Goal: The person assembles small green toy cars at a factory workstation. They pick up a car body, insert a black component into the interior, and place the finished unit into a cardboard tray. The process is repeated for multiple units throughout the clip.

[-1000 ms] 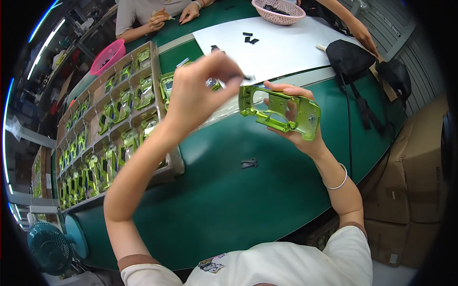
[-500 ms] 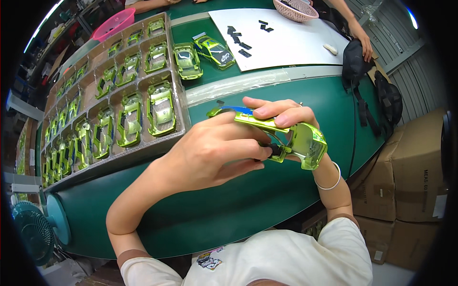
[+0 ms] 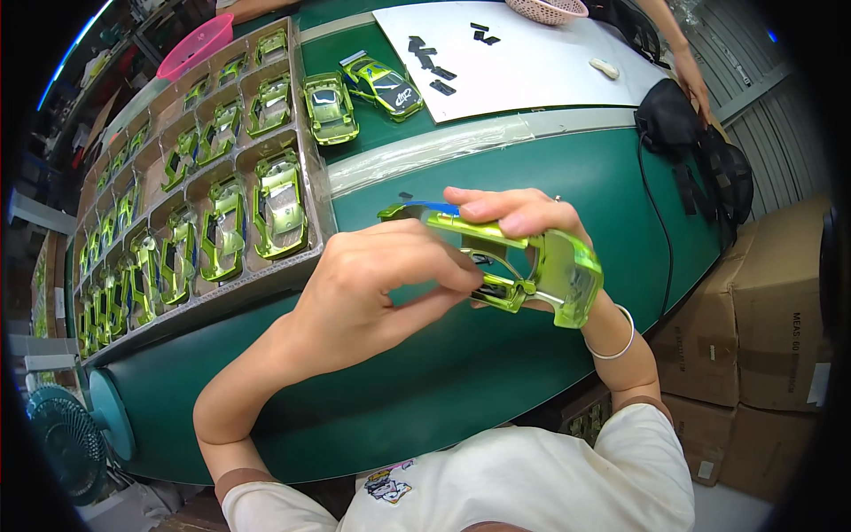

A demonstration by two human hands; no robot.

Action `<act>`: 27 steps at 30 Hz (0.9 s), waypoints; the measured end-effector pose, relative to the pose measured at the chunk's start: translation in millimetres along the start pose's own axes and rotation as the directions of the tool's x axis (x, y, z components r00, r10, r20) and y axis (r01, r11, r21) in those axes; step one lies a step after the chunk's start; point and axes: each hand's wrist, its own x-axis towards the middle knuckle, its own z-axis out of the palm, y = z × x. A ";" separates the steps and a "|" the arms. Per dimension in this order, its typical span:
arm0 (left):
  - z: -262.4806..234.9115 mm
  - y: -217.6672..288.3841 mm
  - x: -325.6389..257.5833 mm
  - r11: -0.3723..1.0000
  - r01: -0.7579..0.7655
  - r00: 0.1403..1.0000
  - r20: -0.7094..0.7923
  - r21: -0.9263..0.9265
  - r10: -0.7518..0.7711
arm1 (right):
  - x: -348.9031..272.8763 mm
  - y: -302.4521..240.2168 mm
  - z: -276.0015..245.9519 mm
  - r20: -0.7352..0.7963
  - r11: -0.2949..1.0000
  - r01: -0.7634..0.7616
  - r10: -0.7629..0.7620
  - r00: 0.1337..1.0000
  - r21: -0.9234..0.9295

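- Two hands are closed on one green toy car shell [image 3: 532,262], held above the green counter [image 3: 496,381] in front of the person's chest.
- The shell is gripped along its far side by the right hand [image 3: 519,217], fingers curled over its top edge.
- The left hand [image 3: 381,293] is pinched at the shell's underside, fingertips [image 3: 465,282] pressed into its open window frame.
- A compartmented tray [image 3: 315,191] of similar green shells is seen left of the hands, well apart.
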 end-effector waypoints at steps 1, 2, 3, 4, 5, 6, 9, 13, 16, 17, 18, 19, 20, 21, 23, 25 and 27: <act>-0.1 -0.9 0.3 1.000 0.014 1.000 -0.025 0.006 -0.014 | -1.1 -2.4 3.4 -0.055 0.999 -0.048 0.049 0.997 0.020; 0.6 -1.0 0.6 0.999 0.000 0.996 -0.086 0.051 0.004 | -2.7 -3.5 3.7 -0.084 0.989 -0.137 0.141 0.986 0.054; 2.1 -0.9 1.2 0.995 -0.012 0.989 -0.146 0.095 0.026 | -5.3 -4.0 2.7 -0.109 0.971 -0.223 0.232 0.966 0.090; 1.9 -0.5 3.3 0.989 -0.026 0.977 -0.208 0.146 0.057 | -5.4 -5.4 0.9 -0.127 0.946 -0.299 0.314 0.941 0.126; 1.0 -5.1 3.4 0.989 -0.014 0.957 -0.284 0.149 0.057 | -6.0 -6.8 -0.3 -0.176 0.943 -0.327 0.333 0.926 0.064; -1.7 -10.0 5.1 0.990 0.020 0.935 -0.354 0.141 0.031 | -5.3 -10.4 -7.4 -0.169 0.911 -0.413 0.409 0.897 0.012; -8.8 -28.3 22.4 0.958 0.286 0.882 -0.398 0.028 -0.251 | 3.6 -14.5 -11.5 -0.579 0.898 -0.387 0.432 0.691 0.208; 4.9 -84.9 72.4 0.858 0.501 0.865 -0.062 0.111 -0.497 | 9.4 -15.8 -30.4 -0.757 0.922 -0.360 0.336 0.560 0.142; 29.3 -106.6 111.4 0.836 0.549 0.828 0.120 0.030 -0.548 | 9.1 -15.7 -35.7 -0.790 0.930 -0.338 0.315 0.526 0.146; 36.4 -114.5 118.7 0.817 0.564 0.821 0.188 -0.123 -0.539 | 9.5 -15.3 -35.2 -0.793 0.930 -0.328 0.324 0.516 0.167; 39.5 -121.8 124.4 0.772 0.574 0.817 0.253 -0.272 -0.518 | 10.4 -14.8 -35.8 -0.796 0.930 -0.317 0.333 0.505 0.188; 40.7 -121.9 134.5 0.828 0.536 0.839 0.211 -0.162 -0.502 | 8.3 -15.6 -40.6 -0.806 0.932 -0.321 0.315 0.501 0.165; 35.4 -119.9 140.8 0.865 0.500 0.858 0.161 -0.038 -0.488 | 8.4 -16.8 -41.2 -0.809 0.935 -0.319 0.306 0.502 0.156; 31.1 -138.5 145.8 0.913 0.285 0.951 0.034 0.291 -0.307 | 8.4 -17.6 -41.6 -0.812 0.937 -0.316 0.297 0.503 0.146; 17.4 -171.0 145.3 0.805 0.167 0.986 -0.096 0.570 -0.137 | 10.3 -17.5 -39.8 -0.815 0.940 -0.306 0.294 0.499 0.152; 12.7 -181.1 144.4 0.671 0.178 0.984 -0.122 0.720 -0.130 | 9.9 -17.0 -41.0 -0.815 0.942 -0.296 0.292 0.501 0.156; 13.8 -177.3 144.3 0.632 0.192 0.974 -0.066 0.751 -0.217 | 8.9 -16.3 -42.1 -0.806 0.944 -0.281 0.299 0.511 0.172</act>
